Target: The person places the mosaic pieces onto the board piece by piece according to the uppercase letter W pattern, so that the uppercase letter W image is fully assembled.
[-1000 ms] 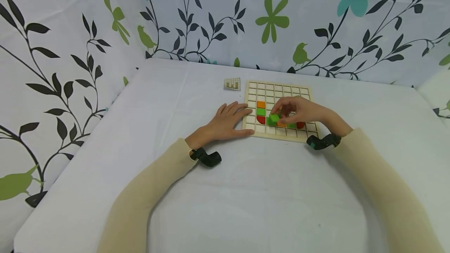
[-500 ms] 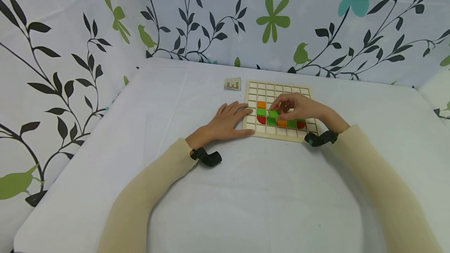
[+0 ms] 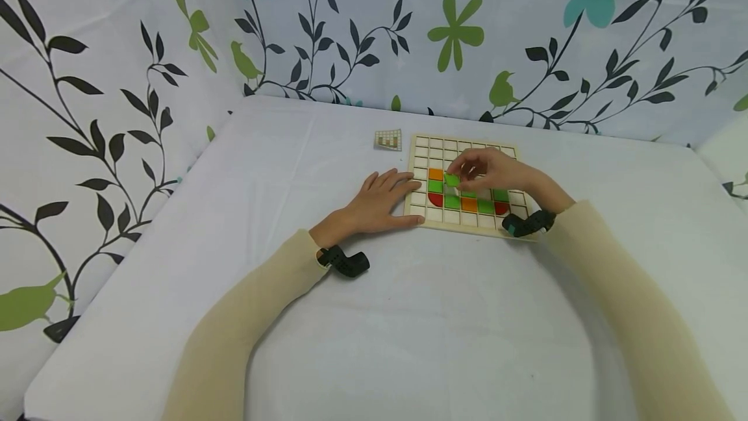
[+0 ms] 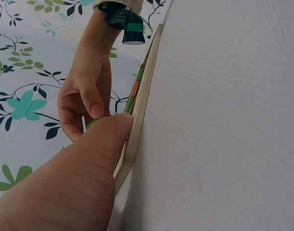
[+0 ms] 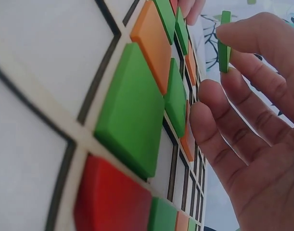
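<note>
Between thumb and fingertips my right hand pinches a thin green square tile, raised off the wooden grid board. My left hand rests with spread fingers at the board's left edge, fingertips over its rim; in the left wrist view its thumb touches the board's side. Several tiles lie in the grid squares: an orange one, a green one and a rounded red one down the left. Along the lower row are more green and orange tiles, with a red tile near its right end. My right hand hides part of the board.
A small card printed with a grid pattern lies behind the board's left corner. The white-covered table meets a patterned cloth backdrop at the back. Wrist cameras are strapped on both wrists, the right one overlapping the board's corner.
My right hand has moved up and away across the board with the green tile, uncovering more of the lower row. The left hand has stayed in place.
</note>
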A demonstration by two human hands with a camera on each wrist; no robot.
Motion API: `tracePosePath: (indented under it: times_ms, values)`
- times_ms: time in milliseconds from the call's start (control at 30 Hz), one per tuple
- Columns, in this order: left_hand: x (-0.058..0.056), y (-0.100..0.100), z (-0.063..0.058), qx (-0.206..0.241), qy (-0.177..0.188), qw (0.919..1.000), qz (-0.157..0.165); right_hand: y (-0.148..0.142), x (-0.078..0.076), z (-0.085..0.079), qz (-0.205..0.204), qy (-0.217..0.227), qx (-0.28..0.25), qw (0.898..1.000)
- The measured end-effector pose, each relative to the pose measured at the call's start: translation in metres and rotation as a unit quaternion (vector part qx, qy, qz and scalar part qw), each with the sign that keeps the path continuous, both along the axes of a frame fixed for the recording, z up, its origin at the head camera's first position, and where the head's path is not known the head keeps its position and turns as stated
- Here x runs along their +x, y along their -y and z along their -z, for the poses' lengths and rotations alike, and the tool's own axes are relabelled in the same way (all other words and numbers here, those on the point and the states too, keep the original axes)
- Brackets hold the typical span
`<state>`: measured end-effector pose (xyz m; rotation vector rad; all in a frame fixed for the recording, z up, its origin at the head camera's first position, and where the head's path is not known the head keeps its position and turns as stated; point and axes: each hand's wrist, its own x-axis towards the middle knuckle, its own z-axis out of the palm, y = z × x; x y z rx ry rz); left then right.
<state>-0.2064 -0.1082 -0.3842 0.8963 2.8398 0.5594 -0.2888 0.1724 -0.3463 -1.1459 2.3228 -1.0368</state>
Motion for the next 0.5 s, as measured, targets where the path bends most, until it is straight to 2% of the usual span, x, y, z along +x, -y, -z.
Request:
tracePosePath:
  times_ms: [300,500]
  values:
    - [-0.0010,-0.0009,0.0008,-0.008,-0.005,1.0000,-0.002,0.0041,-0.0054,-0.0011,0.051,-0.004,0.012,0.999]
    - [-0.0009,-0.0007,0.0003,-0.010,-0.003,0.9999,-0.003,0.0087,-0.0087,-0.0018,0.065,-0.011,0.001,0.998]
